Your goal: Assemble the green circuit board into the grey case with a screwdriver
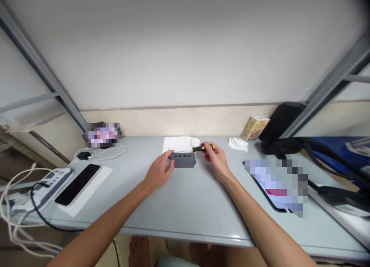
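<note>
Where left hand (159, 169) grips, grey box (185, 162), left end

A white wall (190, 51) rises behind a grey table (196, 209). Metal posts (37, 61) slant upward near its two back corners.

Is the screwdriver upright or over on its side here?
On its side: the screwdriver stretches sideways, nearly level, from the right hand toward the left hand, which grips the grey box.
</note>
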A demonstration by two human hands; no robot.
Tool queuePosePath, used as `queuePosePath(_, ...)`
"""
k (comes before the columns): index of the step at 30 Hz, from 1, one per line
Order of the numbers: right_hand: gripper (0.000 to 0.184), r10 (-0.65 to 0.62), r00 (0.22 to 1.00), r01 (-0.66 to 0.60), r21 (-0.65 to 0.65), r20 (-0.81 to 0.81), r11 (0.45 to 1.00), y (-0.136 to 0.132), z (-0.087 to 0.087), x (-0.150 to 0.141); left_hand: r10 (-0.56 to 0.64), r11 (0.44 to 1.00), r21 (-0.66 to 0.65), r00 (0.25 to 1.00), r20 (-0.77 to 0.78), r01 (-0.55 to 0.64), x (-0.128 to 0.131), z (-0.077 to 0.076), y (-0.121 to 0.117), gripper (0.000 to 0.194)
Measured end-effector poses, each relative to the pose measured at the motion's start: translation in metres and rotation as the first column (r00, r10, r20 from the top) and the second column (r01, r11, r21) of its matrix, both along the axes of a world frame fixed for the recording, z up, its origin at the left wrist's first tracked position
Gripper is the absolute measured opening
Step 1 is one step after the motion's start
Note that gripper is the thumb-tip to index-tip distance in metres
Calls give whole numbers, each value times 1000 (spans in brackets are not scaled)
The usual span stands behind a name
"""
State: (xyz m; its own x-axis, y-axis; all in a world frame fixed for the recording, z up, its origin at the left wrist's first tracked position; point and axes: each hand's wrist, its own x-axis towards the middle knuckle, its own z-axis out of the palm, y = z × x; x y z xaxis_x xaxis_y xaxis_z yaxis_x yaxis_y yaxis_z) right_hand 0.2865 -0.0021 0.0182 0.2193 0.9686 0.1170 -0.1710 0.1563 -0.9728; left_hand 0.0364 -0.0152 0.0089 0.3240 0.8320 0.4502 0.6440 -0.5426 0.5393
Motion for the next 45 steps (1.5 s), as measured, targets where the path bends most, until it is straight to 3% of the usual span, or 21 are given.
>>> queuePosePath(8,53,0,1000,0,-10,4,1000,-2,3,-2,3,1000,-13,1000,6,-3,0,1,-1,34)
queuePosePath(16,53,-9,998,9,1,70,1000,-2,0,-1,-14,998,58,1000,0,14,0,-2,1,29)
queuePosePath(23,53,-97,992,95,-36,-76,995,0,4,3,6,993,117,1000,-9,-5,1,-4,1,29)
queuePosePath(28,52,-122,979,116,-47,-162,992,2,4,6,15,989,148,993,-115,2,0,-5,2,35)
queuePosePath(45,60,-99,990,87,-119,-102,989,-1,4,1,28,983,183,988,-153,1,-1,-6,0,38)
